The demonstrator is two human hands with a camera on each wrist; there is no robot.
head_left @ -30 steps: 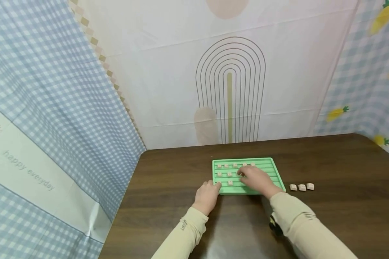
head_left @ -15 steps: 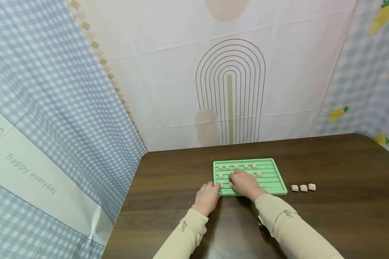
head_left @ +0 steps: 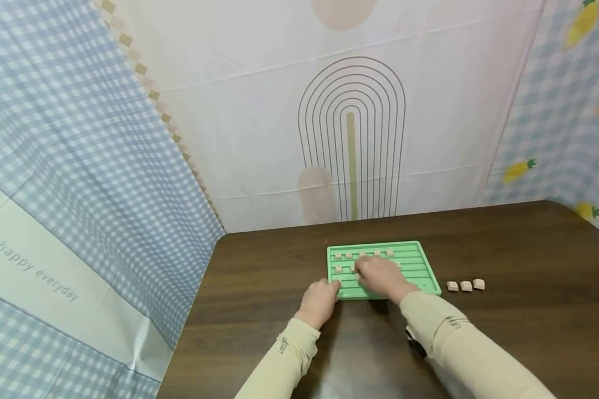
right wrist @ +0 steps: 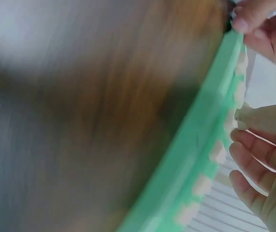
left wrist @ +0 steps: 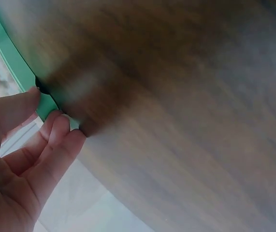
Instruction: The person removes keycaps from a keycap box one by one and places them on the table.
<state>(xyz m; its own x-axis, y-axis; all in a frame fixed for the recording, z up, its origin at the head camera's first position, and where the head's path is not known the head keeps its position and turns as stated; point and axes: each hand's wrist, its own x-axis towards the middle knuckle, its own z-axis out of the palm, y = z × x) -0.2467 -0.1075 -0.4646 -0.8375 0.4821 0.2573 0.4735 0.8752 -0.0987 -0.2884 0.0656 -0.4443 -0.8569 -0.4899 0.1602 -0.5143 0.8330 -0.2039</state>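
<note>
A green ridged tray (head_left: 415, 259) lies on the table, with several small cream keycaps (head_left: 338, 269) standing in its rows. At its near left corner my left hand (head_left: 318, 302) holds on, thumb over the rim and fingers against the outer side in the left wrist view. My right hand (head_left: 381, 276) reaches over the middle of the tray, hiding part of its rows. Thumb and index finger pinch a pale keycap (right wrist: 242, 124) at the row, seen in the right wrist view; the other fingers are spread beside it.
Three loose keycaps (head_left: 466, 286) lie on the brown wooden table (head_left: 524, 249) right of the tray. A patterned cloth (head_left: 259, 138) hangs behind the table, and a blue checked curtain (head_left: 105, 138) hangs at the left.
My right hand moved left across the tray, then slightly away from me, uncovering keycaps in the middle row's right part. My left hand stays at the corner.
</note>
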